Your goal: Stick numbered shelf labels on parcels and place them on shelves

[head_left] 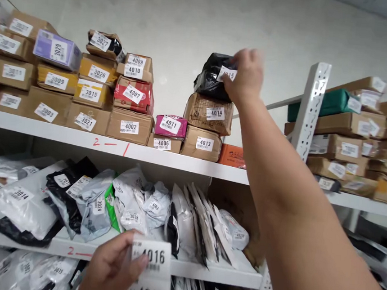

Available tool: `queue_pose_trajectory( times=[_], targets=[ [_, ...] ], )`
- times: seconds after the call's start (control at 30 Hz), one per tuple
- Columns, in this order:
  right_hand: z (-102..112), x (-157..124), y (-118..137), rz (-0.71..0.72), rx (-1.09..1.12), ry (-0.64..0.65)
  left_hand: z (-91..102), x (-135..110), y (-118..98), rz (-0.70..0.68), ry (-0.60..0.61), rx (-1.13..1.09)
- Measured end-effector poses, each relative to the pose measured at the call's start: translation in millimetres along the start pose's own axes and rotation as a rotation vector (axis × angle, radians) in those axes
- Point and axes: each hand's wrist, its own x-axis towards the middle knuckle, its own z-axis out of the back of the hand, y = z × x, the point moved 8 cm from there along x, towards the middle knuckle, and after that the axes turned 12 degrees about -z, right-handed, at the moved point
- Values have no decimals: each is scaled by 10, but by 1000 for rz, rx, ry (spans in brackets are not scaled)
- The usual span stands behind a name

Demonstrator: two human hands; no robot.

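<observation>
My right hand (248, 77) is raised to the top shelf with its fingers closed at the right side of a black plastic-wrapped parcel (210, 79). Its thumb lies over a white label (226, 74) ending in "15". Beneath the parcel is a brown wrapped box (196, 112) marked 4014, on top of a carton (198, 151) marked 4013. Low in front, my left hand (115, 264) pinches a strip of printed labels (151, 274) between thumb and fingers; 4016 and a partly cut-off 4010 can be read.
Stacked numbered boxes (129, 126) line the top shelf (165, 157) to the left. An orange box (230, 155) sits partly behind my right arm. Bagged parcels (134, 207) fill the shelf below. A perforated white post (313, 110) stands at right, with more boxes (351, 122) beyond it.
</observation>
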Motion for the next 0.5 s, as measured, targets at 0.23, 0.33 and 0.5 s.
queue_pose_trajectory(
  times=[0.23, 0.33, 0.5],
  targets=[
    [27, -778, 197, 105, 482, 327, -5, 822, -307, -249, 142, -81],
    [117, -1613, 446, 109, 578, 638, -147, 1149, -428, -370, 188, -90],
    [199, -2416, 259, -169, 595, 790, -622, 1515, -580, -585, 225, -93]
  ],
)
